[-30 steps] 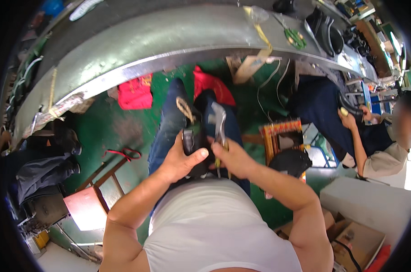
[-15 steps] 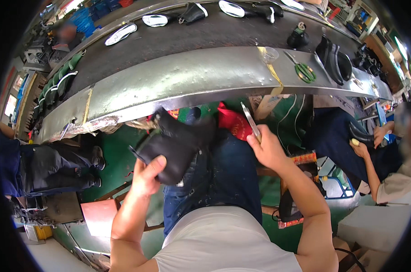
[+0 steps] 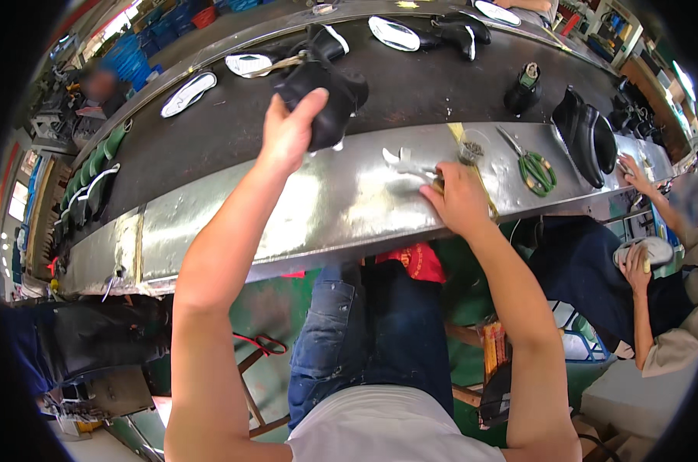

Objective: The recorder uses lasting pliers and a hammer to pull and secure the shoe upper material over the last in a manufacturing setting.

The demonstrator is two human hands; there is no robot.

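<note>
My left hand [image 3: 287,131] is closed on a black boot [image 3: 329,100], thumb on top, held over the dark belt of the workbench. My right hand [image 3: 460,194] rests at the bench's metal ledge [image 3: 233,208], fingers round the handles of metal pliers [image 3: 406,164]. Their pale jaws point left over the shiny surface. Just beyond my right hand stands a clear cup [image 3: 472,146] with small dark bits in it. Green-handled scissors [image 3: 537,171] lie to the right of the cup. Past the held boot, a white insole-like piece [image 3: 249,65] lies beside another black boot [image 3: 332,42].
More black boots [image 3: 584,138] stand at the right, and a single dark shoe [image 3: 524,88] is on the belt. Green-lined shoes [image 3: 95,169] line the left end. A co-worker's hand [image 3: 636,266] holds a pale shoe at the right. Red-handled scissors [image 3: 264,344] are below the bench.
Both hands have moved forward from above my lap to the bench. The boot in my left hand is now over the belt, and the pliers in my right are at the metal ledge.
</note>
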